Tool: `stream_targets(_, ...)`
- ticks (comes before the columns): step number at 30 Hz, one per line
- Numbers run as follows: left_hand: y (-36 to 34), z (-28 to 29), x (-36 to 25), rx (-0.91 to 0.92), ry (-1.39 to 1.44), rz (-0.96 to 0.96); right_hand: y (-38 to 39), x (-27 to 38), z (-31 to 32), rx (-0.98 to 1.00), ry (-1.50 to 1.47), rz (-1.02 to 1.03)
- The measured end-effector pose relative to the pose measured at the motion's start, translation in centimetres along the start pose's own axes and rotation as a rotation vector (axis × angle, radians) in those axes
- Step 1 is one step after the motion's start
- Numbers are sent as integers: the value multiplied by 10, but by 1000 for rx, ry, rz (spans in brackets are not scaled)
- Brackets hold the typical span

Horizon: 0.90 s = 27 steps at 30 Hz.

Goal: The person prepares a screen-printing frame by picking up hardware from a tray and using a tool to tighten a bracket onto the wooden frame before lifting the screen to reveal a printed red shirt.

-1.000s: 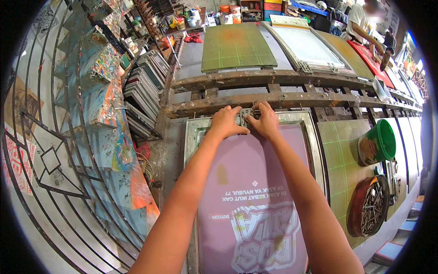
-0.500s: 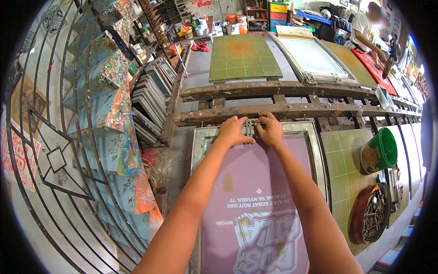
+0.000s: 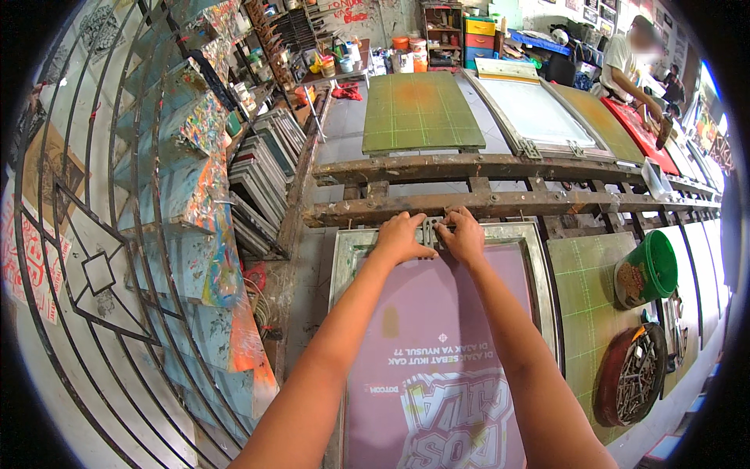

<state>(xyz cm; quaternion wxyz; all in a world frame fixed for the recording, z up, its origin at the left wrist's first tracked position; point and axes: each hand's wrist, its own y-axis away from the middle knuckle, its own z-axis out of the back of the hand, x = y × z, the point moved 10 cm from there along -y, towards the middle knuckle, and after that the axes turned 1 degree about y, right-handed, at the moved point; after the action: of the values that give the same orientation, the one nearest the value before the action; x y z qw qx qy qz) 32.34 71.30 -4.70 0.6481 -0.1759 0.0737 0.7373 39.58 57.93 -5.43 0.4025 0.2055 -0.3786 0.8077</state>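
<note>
A screen-printing frame (image 3: 340,270) lies before me, its purple mesh (image 3: 461,305) carrying pale mirrored lettering and artwork. At the middle of its far edge sits a slotted metal bracket (image 3: 428,233). My left hand (image 3: 400,237) is closed over that edge on the bracket's left side, thumb on the near side and fingertips beside the metal. From the right, my right hand (image 3: 462,236) pinches at the bracket with thumb and bent fingers. Whether a small bolt is between its fingertips, I cannot tell.
Beyond the frame runs a metal rail (image 3: 500,205). To the right are a green board (image 3: 582,289), a green bucket (image 3: 655,266) and a round tray (image 3: 609,375) of bolts. Stacked screens (image 3: 262,176) stand left. A person (image 3: 625,70) works at the far right.
The whole scene sits slightly lower in the picture as the view tilts up. Both hands stay at the bracket, with only slight finger shifts.
</note>
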Motion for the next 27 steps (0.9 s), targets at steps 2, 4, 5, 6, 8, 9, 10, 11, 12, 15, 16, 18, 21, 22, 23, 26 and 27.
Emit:
stream_targets(2, -3, 0, -2, 25, 9, 3, -1, -2, 4, -15, 10, -10)
stream_targets(4, 0, 2, -1, 33, 13, 4, 0, -3, -2, 34, 36, -37)
stream_targets(5, 1, 3, 0, 35, 11, 7, 2, 1, 0, 25, 23, -16)
stream_targets(6, 2, 3, 0, 37, 11, 10, 3, 7, 4, 15, 14, 6)
stream_targets(8, 2, 5, -1, 31, 7, 10, 3, 16, 12, -29, -28, 42)
stream_targets(9, 1, 4, -2, 23, 7, 6, 3, 18, 17, -52, -44, 58)
stream_targets(10, 0, 3, -3, 16, 7, 1, 3, 15, 14, -21, -39, 58)
stream_targets(11, -1, 2, -3, 20, 9, -1, 3, 10, 9, 10, -34, 58)
stream_targets(12, -1, 1, -1, 26, 10, 0, 3, 7, 4, 42, -33, 57)
stream_targets(15, -1, -1, 1, 26, 2, 0, 3, 6, 2, 48, 1, 68)
stream_targets(16, -2, -1, 1, 22, -3, -1, 3, 5, 1, 41, 6, 61)
stream_targets(18, -2, -2, 0, 22, -10, 2, 3, 4, 0, 26, 16, 49)
stream_targets(21, -1, 0, 0, 24, -3, 9, 2, 7, 1, 5, 34, 44)
stream_targets(22, -1, 1, 1, 25, 4, 13, 2, 7, 0, 9, 44, 34)
stream_targets(23, -1, 2, 0, 16, 17, 10, 2, 6, -1, 12, 53, 24)
stream_targets(26, 1, 3, -1, 13, 33, 10, 2, 6, -2, 27, 64, 6)
stream_targets(27, 0, 2, -1, 31, 29, 16, 2, 5, -2, 33, 66, 0)
